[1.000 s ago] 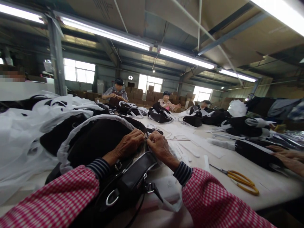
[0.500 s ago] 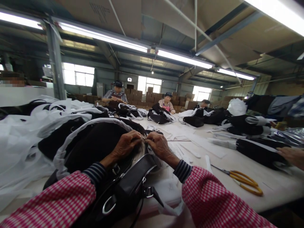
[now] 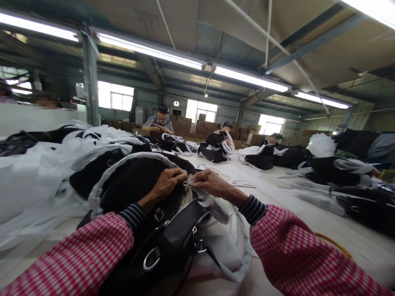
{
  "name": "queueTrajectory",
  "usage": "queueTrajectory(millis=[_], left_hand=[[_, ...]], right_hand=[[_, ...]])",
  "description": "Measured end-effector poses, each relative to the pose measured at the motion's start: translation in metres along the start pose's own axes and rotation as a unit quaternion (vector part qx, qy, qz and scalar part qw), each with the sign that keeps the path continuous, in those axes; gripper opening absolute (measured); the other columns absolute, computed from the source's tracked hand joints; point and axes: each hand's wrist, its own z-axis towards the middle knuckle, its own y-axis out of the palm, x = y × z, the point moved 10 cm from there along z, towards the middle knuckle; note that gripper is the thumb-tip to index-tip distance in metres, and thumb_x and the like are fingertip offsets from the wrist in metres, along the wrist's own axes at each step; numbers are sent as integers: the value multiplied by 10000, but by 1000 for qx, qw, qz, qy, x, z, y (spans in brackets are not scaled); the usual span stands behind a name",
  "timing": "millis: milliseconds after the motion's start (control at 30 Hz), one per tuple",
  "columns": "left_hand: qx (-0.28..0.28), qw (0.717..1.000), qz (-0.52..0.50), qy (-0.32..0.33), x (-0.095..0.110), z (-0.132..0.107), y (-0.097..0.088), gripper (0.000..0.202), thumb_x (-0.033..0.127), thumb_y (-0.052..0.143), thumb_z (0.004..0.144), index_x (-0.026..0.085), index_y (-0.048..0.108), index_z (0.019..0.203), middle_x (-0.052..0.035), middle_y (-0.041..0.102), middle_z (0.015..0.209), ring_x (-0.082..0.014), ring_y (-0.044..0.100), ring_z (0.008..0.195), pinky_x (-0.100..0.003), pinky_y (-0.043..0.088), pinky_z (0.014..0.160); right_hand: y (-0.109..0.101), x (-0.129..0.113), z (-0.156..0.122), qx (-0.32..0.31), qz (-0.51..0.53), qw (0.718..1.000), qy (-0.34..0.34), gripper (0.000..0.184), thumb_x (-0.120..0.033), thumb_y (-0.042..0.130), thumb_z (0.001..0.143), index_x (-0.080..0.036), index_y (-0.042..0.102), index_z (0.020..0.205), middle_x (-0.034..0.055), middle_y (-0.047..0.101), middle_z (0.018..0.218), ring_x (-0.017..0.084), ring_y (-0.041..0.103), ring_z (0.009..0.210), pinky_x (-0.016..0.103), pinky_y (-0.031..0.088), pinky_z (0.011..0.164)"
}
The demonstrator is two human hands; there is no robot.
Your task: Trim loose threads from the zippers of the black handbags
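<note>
A black handbag [image 3: 173, 230] with silver zips and rings lies in front of me, its top edge towards my hands. My left hand [image 3: 168, 183] is closed in a pinch at that edge, beside a small metal clasp [image 3: 187, 183]. Just right of the clasp, my right hand [image 3: 211, 183] pinches thin white wrapping [image 3: 217, 207], which hangs crumpled below its fingers. The fingertips of both hands are close together but apart. Behind my left forearm lies another black bag [image 3: 132, 185], with a white-wrapped handle [image 3: 98, 185] arching over it.
Loose white wrapping sheets [image 3: 33, 176] are heaped at the left. More black bags [image 3: 339, 170] lie on the right of the white table [image 3: 311, 218]. A yellow scissor handle [image 3: 335, 243] shows past my right sleeve. Several co-workers [image 3: 159, 121] are across the table.
My right hand has drawn slightly away from the left, and white wrapping now hangs from it. The view has turned left. My right sleeve now hides most of the scissors.
</note>
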Motion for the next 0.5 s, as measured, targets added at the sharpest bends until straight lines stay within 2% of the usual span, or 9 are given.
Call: queueTrajectory(millis=[100, 233, 333, 500], left_hand=[[-5, 1000, -17, -2, -3, -1, 1, 311, 457, 688, 795, 154, 758, 800, -20, 677, 739, -165, 560, 701, -280, 404, 665], [-4, 999, -38, -3, -5, -2, 1, 323, 465, 708, 775, 146, 757, 797, -34, 690, 752, -168, 575, 709, -288, 420, 692], [3, 999, -48, -2, -5, -1, 0, 333, 472, 722, 761, 143, 754, 792, -43, 696, 770, -176, 589, 732, -297, 430, 721], [6, 998, -55, -4, -2, -2, 1, 335, 486, 742, 739, 153, 747, 766, -30, 678, 736, -171, 573, 716, -294, 423, 711]], right_hand=[[4, 0, 5, -2, -92, 995, 32, 200, -223, 645, 796, -156, 562, 627, -33, 482, 629, 112, 443, 635, 257, 296, 609], [2, -13, 1, 27, -218, 973, 69, 238, -246, 638, 837, -163, 561, 628, -23, 492, 639, 115, 445, 648, 267, 275, 624], [2, -19, 0, 28, -248, 964, 88, 205, -235, 628, 850, -164, 599, 659, -14, 526, 662, 117, 464, 663, 263, 284, 636], [7, -15, 8, -4, -274, 955, 110, 127, -226, 644, 822, -164, 679, 715, 8, 616, 719, 125, 486, 665, 264, 284, 620]])
